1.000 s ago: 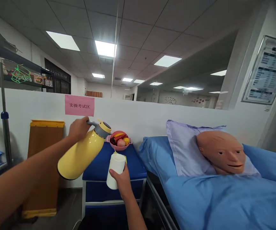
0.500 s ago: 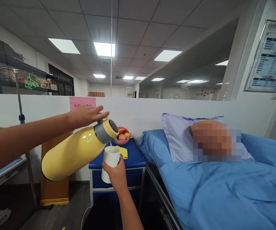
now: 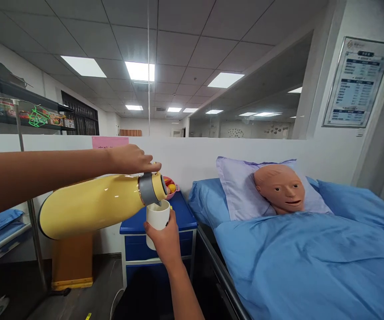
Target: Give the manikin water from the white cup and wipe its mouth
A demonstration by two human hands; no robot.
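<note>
My left hand (image 3: 133,159) is closed on the handle of a yellow thermos jug (image 3: 93,205), the thumb side near its lid. The jug lies tipped almost level, its grey collar and spout right over the rim of a white cup (image 3: 157,216). My right hand (image 3: 164,238) wraps round the cup from the right and below, holding it slightly tilted. The inside of the cup is mostly hidden, so I cannot tell how full it is. The jug's handle is largely covered by my left hand.
Behind the cup stands a blue bedside cabinet (image 3: 178,212) with a pink fruit bowl (image 3: 172,194). To the right, a manikin (image 3: 280,189) lies on a pillow (image 3: 228,189) under a blue quilt (image 3: 294,258). A metal pole stand (image 3: 33,222) and a brown board (image 3: 72,260) are at left.
The jug has tipped further, from slanted to nearly level, and its spout has come closer to the cup. The view has swung slightly to the right.
</note>
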